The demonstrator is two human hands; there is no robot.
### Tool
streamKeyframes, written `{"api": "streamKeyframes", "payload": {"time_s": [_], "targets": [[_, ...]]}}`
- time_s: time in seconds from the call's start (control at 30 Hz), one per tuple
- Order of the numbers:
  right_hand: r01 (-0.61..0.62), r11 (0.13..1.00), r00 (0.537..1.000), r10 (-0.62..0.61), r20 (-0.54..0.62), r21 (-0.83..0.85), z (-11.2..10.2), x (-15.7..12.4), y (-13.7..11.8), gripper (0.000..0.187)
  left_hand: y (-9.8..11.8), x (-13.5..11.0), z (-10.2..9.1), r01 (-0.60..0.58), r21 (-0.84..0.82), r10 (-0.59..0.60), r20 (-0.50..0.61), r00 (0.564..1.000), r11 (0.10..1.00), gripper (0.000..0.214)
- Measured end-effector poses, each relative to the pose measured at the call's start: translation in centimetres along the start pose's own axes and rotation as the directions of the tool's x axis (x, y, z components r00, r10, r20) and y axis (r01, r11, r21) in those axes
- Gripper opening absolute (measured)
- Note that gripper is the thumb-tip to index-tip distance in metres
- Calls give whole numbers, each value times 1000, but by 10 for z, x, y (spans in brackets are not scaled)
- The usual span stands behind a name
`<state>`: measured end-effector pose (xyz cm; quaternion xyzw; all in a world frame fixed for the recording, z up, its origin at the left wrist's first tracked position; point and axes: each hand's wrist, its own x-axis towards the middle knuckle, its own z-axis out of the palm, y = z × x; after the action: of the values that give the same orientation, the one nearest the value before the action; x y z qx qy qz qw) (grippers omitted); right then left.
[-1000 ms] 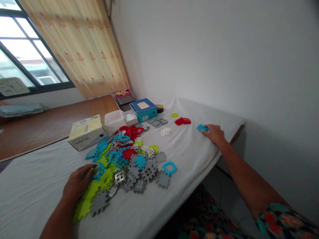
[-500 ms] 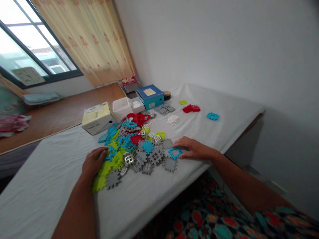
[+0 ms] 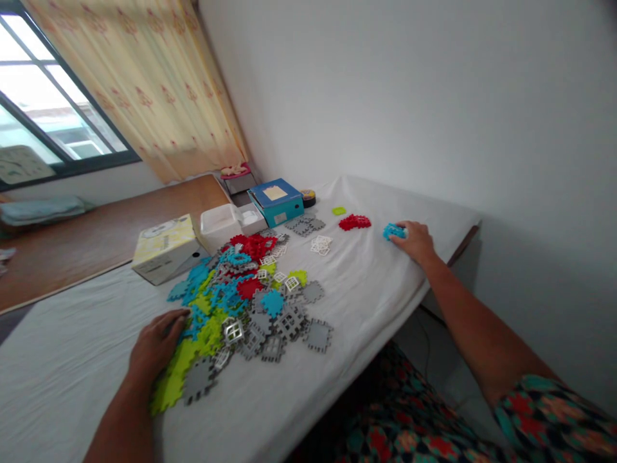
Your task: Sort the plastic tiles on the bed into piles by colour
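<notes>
At the right end of the table my right hand (image 3: pixel 417 242) pinches a blue interlocking tile (image 3: pixel 393 231). Other blue pieces seem to lie under it, but the fingers partly hide them. My left hand (image 3: pixel 157 341) rests at the left edge of a mixed heap of notched plastic tiles, its fingers bent together against the blue and green pieces. Whether it grips one is hidden. In the heap are green tiles (image 3: pixel 174 379), grey tiles (image 3: pixel 319 335), red tiles (image 3: pixel 253 245) and small white window frames (image 3: pixel 234 331).
Sorted groups lie farther back: red tiles (image 3: pixel 355 222), white frames (image 3: pixel 321 245), grey tiles (image 3: pixel 304 225) and one green piece (image 3: pixel 339 211). Behind the heap stand a yellow box (image 3: pixel 166 249), a white container (image 3: pixel 220 220), a blue box (image 3: pixel 277 202) and a roll of tape (image 3: pixel 308 197).
My right hand has carried a blue tile from the heap's right side to the blue pieces at the far right. My left hand stays by the heap. The view has shifted.
</notes>
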<state>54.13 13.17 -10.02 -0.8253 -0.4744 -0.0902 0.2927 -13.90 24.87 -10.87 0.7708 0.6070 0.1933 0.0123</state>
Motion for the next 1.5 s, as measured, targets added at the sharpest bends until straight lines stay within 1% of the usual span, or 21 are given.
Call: {"api": "streamKeyframes", "payload": {"time_s": [0.07,0.1,0.17,0.2,0.23,0.3,0.37,0.43,0.47,0.53,0.67,0.77,0.87,0.97,1.0,1.07,1.17,1.27,1.33,1.43,1.5], "targets": [[4,999,999,-3,36,-41,0,6,4,46,-1,0,1,-6,-5,6,5,1000,1000,44],[33,999,999,-32,30,-38,0,5,-1,46,-1,0,1,-12,-8,12,9,1000,1000,46],[148,989,989,-148,-11,21,-1,-5,-24,45,2,-1,0,-19,-8,19,13,1000,1000,46],[241,967,970,-241,-19,81,-1,-13,-41,44,4,-2,-1,-16,-4,16,8,1000,1000,46],[347,924,937,-350,-9,158,-2,-24,-61,42,7,-4,-2,-11,-2,11,5,1000,1000,46],[536,771,810,-585,47,345,-3,-52,-103,39,13,-6,-4,9,-1,-9,-4,1000,1000,47],[610,618,676,-732,81,497,-4,-84,-144,39,19,-8,-7,23,-13,-23,4,1000,1000,48],[628,505,570,-817,93,592,-4,-112,-179,42,23,-10,-8,28,-28,-27,14,1000,999,48],[629,474,536,-839,98,616,-4,-123,-194,43,25,-10,-9,28,-33,-27,15,1000,999,48],[630,466,513,-850,116,621,0,-138,-219,45,26,-11,-9,27,-37,-27,12,1000,999,48],[643,533,557,-818,142,550,11,-146,-254,55,26,-11,-8,30,-31,-30,9,1000,999,48],[661,558,541,-818,196,502,20,-147,-266,56,23,-11,-7,32,-29,-32,11,999,999,50],[661,556,514,-825,236,503,24,-150,-268,53,19,-10,-6,27,-27,-27,24,999,999,50],[644,524,512,-836,195,558,19,-150,-266,56,13,-8,-4,17,-24,-16,20,1000,1000,50],[635,517,524,-834,173,574,16,-148,-264,57,11,-7,-3,9,-24,-9,19,1000,1000,50],[622,531,575,-809,125,575,11,-139,-256,58,8,-5,-2,-3,-26,4,24,1000,1000,50],[598,637,696,-714,79,486,8,-112,-224,57,4,-4,0,-6,-29,7,25,1000,1000,51],[522,787,818,-571,70,328,12,-78,-167,50,1,-2,1,-17,-37,18,12,1000,999,50],[459,866,876,-478,57,198,15,-57,-124,45,-1,-1,1,-24,-39,24,13,1000,999,50],[399,915,915,-401,31,54,17,-36,-68,42,-3,-1,2,-21,-33,22,24,999,999,50],[381,925,924,-381,20,1,15,-27,-44,42,-4,-1,3,-21,-30,22,26,999,999,51]]}}
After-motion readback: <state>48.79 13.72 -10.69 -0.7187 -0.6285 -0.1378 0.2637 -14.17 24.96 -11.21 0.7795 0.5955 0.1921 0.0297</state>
